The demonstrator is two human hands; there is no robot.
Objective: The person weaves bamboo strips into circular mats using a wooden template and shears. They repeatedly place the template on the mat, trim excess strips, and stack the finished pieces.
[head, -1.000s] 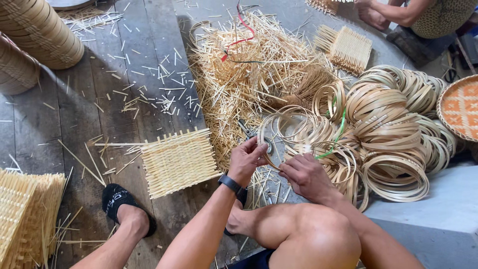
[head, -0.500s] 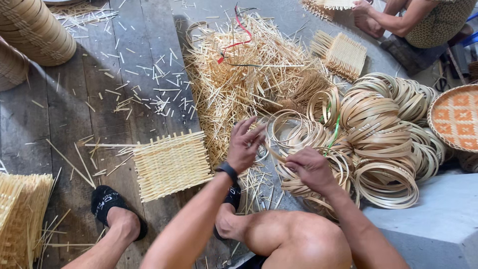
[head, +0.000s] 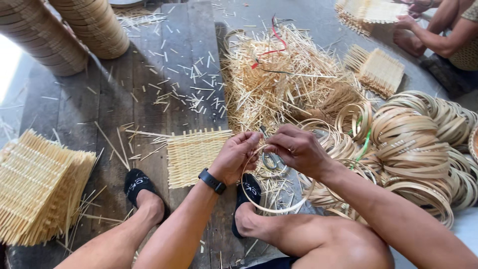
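The left hand (head: 238, 155) and the right hand (head: 298, 149) meet just above the person's knees, both pinched closed on one thin bamboo hoop (head: 271, 206); the fingers of each grip its upper arc side by side, and the rest of the ring hangs down in front of the bent right leg, its lower curve near the foot in the black slipper (head: 248, 192); a black wristwatch (head: 212, 181) sits on the left wrist; just behind the hands, on the dark wooden floor (head: 149, 74), lies a small square woven mat (head: 195, 153) with loose strip ends sticking out of its edges; beyond it rises a big heap of short bamboo offcuts (head: 279, 79) with a red cord lying across the top; to the right is a large pile of coiled bamboo rings (head: 418, 149), one bundle tied with green string; a stack of woven mats (head: 42, 187) stands at the far left (its edges bristling), and stacked round baskets (head: 59, 30) fill the upper left corner; at the top right another person's hand (head: 406, 22) holds a woven piece, with one more mat (head: 381, 72) lying nearby
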